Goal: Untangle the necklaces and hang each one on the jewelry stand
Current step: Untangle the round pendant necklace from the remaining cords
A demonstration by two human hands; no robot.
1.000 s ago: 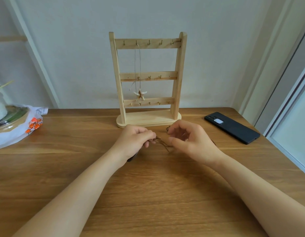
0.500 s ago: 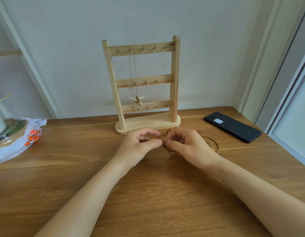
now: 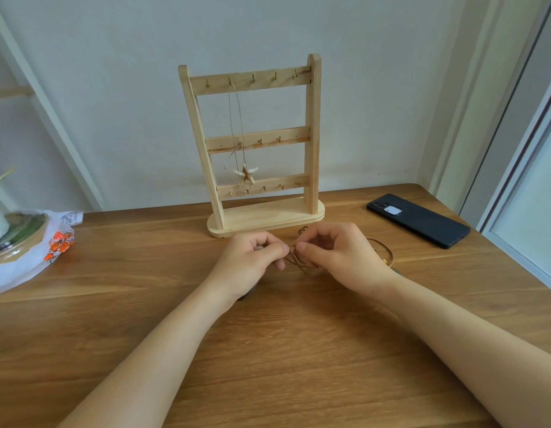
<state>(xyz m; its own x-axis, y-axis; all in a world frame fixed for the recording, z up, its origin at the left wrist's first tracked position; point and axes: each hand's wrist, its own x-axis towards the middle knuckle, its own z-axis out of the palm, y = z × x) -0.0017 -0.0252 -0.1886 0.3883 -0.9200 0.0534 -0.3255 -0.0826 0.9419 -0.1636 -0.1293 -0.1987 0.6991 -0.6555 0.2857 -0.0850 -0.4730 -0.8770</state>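
- No word, brand or number can be read anywhere in the view.
- Orange markings are printed on the white plastic bag (image 3: 27, 270), but no letters can be made out.
- Faint print is carried by the slip of paper (image 3: 72, 216); it is too small to read.
- A pale patch is seen on the black phone (image 3: 422, 222); nothing on it is legible.

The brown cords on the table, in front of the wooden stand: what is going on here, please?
A person is untangling the brown cord necklaces on the table. The left hand and the right hand each pinch the cords, close together, just in front of the jewelry stand. One starfish necklace already hangs from a hook on the stand's top bar. The brown ones are not yet hung. A dark phone lies to the right.
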